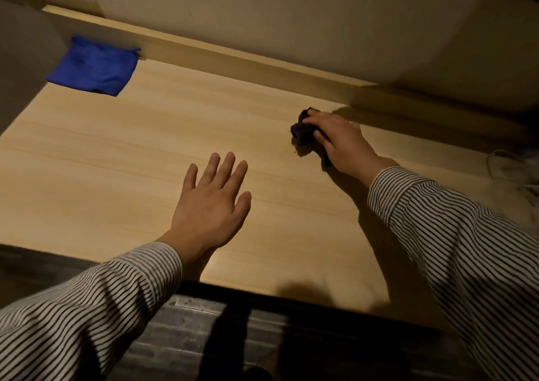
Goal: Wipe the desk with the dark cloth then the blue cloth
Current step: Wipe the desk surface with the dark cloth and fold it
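Head view: right hand (339,140) bunched around the dark cloth (303,129), pressed on the desk (116,159) near the back ledge. Left hand (210,202) flat, fingers spread, holding nothing. Blue cloth (93,70) at far-left corner; wide bare wood between.

The desk (122,159) is pale wood with faint darker grain lines. One cloth (93,70) is bright blue; the other cloth (303,131) is very dark, near black. Both sleeves (455,234) carry thin dark stripes on white. The wall (262,16) is cream.
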Demonstrator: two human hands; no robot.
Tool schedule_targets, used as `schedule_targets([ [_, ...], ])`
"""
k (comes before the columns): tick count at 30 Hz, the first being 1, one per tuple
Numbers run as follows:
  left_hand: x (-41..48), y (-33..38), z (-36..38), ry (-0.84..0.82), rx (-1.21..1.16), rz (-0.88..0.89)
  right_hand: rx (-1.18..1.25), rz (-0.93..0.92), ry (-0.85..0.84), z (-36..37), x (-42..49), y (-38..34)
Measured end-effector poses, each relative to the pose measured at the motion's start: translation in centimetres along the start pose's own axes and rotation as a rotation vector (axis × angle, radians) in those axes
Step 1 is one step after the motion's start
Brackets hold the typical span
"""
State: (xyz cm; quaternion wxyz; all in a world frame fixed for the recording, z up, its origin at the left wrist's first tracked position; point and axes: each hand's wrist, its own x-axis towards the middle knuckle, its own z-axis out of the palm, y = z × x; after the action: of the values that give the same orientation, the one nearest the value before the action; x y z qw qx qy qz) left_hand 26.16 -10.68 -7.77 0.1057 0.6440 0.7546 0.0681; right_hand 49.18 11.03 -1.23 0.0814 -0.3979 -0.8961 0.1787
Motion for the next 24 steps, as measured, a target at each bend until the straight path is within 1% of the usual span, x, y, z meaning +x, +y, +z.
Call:
schedule_targets([
  [4,-0.1,0.1,0.4,0.016,0.027,0.0,-0.044,-0.009,0.004,0.5,5.0,2.8],
  [10,-0.3,0.0,0.7,0.008,0.085,-0.012,-0.076,-0.143,-0.145,2.1,8.7,5.5],
  [15,-0.4,0.3,0.2,-0.032,0.101,-0.017,-0.118,-0.2,-0.232,2.1,8.4,6.7],
  [19,-0.5,0.4,-0.2,-0.052,0.101,-0.019,-0.18,-0.207,-0.257,2.1,6.7,6.3],
  [24,-0.5,0.5,-0.2,-0.059,0.09,-0.009,-0.201,-0.225,-0.263,2.4,3.3,5.0],
])
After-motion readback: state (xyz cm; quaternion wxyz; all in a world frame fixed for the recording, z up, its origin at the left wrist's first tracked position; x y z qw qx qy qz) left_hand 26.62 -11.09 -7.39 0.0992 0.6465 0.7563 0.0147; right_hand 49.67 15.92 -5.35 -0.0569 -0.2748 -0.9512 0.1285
